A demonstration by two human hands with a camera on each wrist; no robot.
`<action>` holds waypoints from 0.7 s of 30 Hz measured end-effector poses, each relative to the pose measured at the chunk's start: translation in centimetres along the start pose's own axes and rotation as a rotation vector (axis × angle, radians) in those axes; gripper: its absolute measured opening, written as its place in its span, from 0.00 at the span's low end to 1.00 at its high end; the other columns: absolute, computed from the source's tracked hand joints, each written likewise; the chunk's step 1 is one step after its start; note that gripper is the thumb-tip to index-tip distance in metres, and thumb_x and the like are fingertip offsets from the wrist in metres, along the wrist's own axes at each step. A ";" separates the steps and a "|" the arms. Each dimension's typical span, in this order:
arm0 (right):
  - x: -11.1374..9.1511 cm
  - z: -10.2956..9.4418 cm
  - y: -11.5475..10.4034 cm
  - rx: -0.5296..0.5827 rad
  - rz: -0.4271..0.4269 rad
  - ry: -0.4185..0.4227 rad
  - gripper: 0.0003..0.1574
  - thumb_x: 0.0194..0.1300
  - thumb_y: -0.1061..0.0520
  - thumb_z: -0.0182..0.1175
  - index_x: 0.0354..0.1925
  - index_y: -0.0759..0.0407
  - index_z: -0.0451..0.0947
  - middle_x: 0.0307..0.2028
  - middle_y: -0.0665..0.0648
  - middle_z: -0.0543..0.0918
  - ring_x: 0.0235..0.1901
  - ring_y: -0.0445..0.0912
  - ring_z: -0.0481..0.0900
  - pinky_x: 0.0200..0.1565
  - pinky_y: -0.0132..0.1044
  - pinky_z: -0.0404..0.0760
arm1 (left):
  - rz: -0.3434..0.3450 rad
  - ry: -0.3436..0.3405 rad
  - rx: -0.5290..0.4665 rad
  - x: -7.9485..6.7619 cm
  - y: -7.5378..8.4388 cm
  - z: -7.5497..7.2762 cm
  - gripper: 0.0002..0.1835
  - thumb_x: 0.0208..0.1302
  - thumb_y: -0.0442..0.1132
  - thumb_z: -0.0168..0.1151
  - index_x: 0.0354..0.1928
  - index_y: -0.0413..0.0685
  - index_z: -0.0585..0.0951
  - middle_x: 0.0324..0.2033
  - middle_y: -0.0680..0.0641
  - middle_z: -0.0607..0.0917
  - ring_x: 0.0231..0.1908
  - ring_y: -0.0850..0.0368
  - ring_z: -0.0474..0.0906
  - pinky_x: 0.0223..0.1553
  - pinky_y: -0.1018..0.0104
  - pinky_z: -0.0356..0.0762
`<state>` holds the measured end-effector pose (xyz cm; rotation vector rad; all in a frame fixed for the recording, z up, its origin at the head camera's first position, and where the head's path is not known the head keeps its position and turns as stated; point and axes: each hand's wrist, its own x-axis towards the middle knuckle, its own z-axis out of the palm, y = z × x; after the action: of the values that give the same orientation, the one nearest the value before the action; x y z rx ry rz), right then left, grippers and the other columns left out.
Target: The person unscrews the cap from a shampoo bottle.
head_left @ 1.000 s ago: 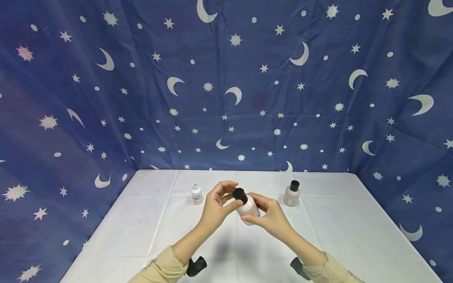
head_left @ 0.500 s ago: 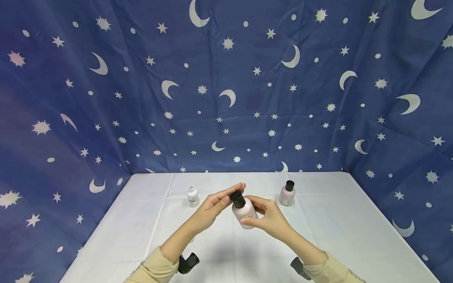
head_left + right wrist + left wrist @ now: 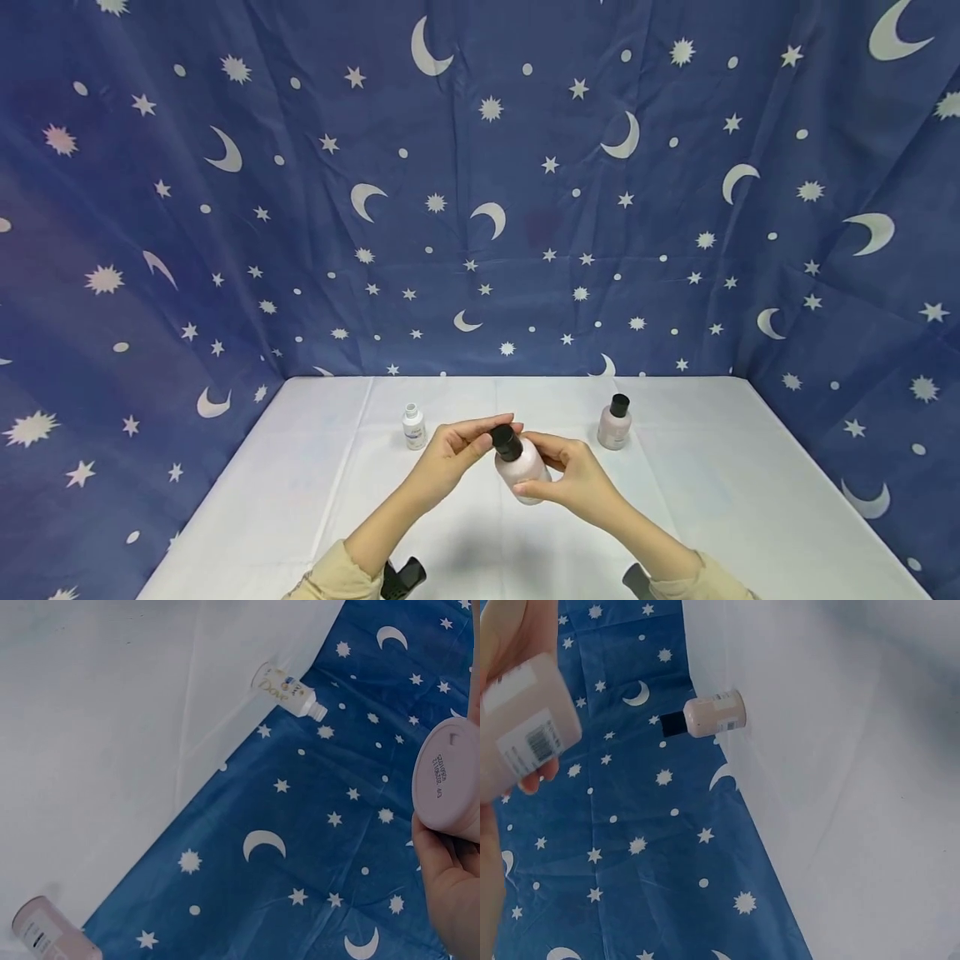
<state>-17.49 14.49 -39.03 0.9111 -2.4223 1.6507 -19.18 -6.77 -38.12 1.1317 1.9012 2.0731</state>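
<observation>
A pale pink bottle with a black cap (image 3: 506, 442) is held tilted above the table in the head view, its cap toward the upper left. My right hand (image 3: 573, 479) grips the bottle's body (image 3: 525, 472), thumb on the near side and fingers behind. At the cap, my left hand (image 3: 450, 458) has its thumb on the near side and its fingers reaching over the far side, partly hidden. The left wrist view shows a barcode label on the held bottle (image 3: 536, 735). Its round base (image 3: 448, 776), with printed characters, faces the right wrist camera.
A similar pink bottle (image 3: 615, 425) with a black cap stands at the back right of the white-covered table (image 3: 285, 500). Back left stands a small white Dove bottle (image 3: 414, 427) without a cap. Blue star-patterned cloth (image 3: 480, 208) walls the back and sides.
My left fingers loosen and straighten half a second ago, then come back around the cap. The right hand keeps its grip on the bottle. The head view shifts slightly.
</observation>
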 end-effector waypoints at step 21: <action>0.8 0.3 -0.4 -0.007 0.021 0.028 0.32 0.52 0.56 0.71 0.54 0.68 0.75 0.49 0.65 0.82 0.49 0.39 0.80 0.52 0.35 0.80 | 0.061 0.184 -0.106 1.0 0.5 0.8 0.34 0.55 0.46 0.68 0.53 0.25 0.67 0.51 0.53 0.77 0.53 0.66 0.75 0.59 0.74 0.72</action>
<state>-17.84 13.84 -38.52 0.8590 -2.4263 1.6487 -19.22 -5.64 -37.27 1.0208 1.8269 2.3547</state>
